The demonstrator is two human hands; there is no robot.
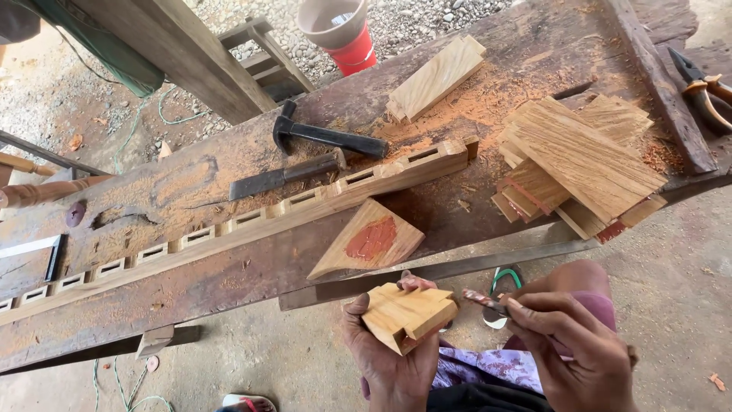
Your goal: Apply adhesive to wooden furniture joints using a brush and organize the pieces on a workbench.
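- Left hand (393, 358), lowest in frame and closest to the lens: fingers and thumb wrapped around a small notched wood block (408, 314), pale, with stepped cut-outs along its near edge. Block sits in the palm, tilted, held in front of the workbench edge and above the person's lap.
- Right hand (576, 351): closed in a pinch on a thin stick-like tool (484, 301), reddish and smeared at the tip; tip points left toward the block, just beside its right edge. Contact between tip and block cannot be confirmed.
- Purple patterned cloth (488, 366) covers the lap beneath both hands.
- Workbench (191, 290): dark, weathered planks, dusted with orange sawdust.
- Triangular wood piece (370, 240) lies at the bench's near edge, just above the block; a red-brown patch is smeared on its top face.
- Long mortised rail (252, 217) runs diagonally across the bench, a row of rectangular slots along it.
- Behind the rail: a flat chisel (286, 175) and a black hammer (328, 137), near each other, apart from both hands.
- Stack of cut boards (579, 160) at right, fanned and overlapping.
- Single pale board (436, 78) at the far edge; red bucket (339, 34) on the gravel beyond.
- Pliers (701, 88) with orange grips at far right.
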